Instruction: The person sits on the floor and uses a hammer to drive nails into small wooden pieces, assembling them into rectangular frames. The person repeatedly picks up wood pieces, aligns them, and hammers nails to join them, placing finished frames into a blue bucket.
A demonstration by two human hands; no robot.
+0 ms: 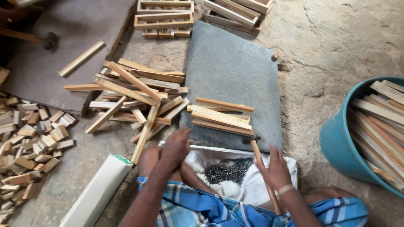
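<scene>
- Checked blue cloth (pixel 219 210) fills the bottom edge of my view, soft and folded over the person's lap.
- Just above it I see a white cloth (pixel 252 185) holding a dark heap of small nails (pixel 227 170), thin and metallic.
- My left hand (pixel 174 147) sits at lower centre, fingers curled loosely downward over the knee; I cannot tell whether it pinches anything.
- My right hand (pixel 275 168) is at lower right, fingers spread and blurred, beside the wooden handle of a hammer (pixel 263 172) that runs up to a dark head near the mat's lower edge; whether the hand touches the handle I cannot tell.
- A small stack of wooden slats (pixel 221 117), flat, pale and rough-sawn, lies on a grey mat (pixel 235 67) at centre, above both hands and apart from them, between the two.
- A looser pile of slats (pixel 134 96) sprawls to the left of the mat, crossing one another at angles.
- A heap of short wooden blocks (pixel 29 147) covers the left edge.
- A teal bucket (pixel 336 143) at the right edge stands packed with long strips.
- Finished wooden frames (pixel 164 17) are stacked at the top.
- A white box (pixel 97 189) lies slanted at lower left on the rough concrete floor (pixel 336 42).
</scene>
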